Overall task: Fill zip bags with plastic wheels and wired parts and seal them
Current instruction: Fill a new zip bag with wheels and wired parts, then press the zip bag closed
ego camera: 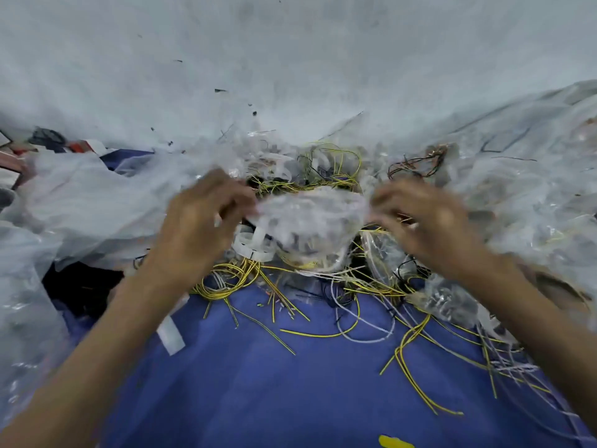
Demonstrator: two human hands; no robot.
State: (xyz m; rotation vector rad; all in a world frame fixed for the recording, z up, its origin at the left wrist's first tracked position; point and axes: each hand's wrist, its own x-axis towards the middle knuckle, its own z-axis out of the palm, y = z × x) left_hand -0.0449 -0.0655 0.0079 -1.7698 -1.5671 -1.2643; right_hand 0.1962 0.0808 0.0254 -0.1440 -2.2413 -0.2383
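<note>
Both of your hands hold one clear zip bag (310, 218) above the far middle of the blue bench (258, 383). Your left hand (206, 215) pinches its left end and your right hand (426, 218) pinches its right end, fingers curled, though blurred. White plastic wheels (255, 245) lie just under the bag. Yellow wires (323, 334) sprawl toward the bench's right edge, beside heaped clear bags (533, 189).

One camera only, worn on person's head. Looks forward and down through wide lens; edges bend. Sits very near work. Arms show from bottom corners. Left hand (200, 221) and right hand (429, 221) pinch zip bag (310, 218) at view middle, blurred. Blue cloth (258, 383) fills bottom, pale grey surface (290, 43) fills top.
</note>
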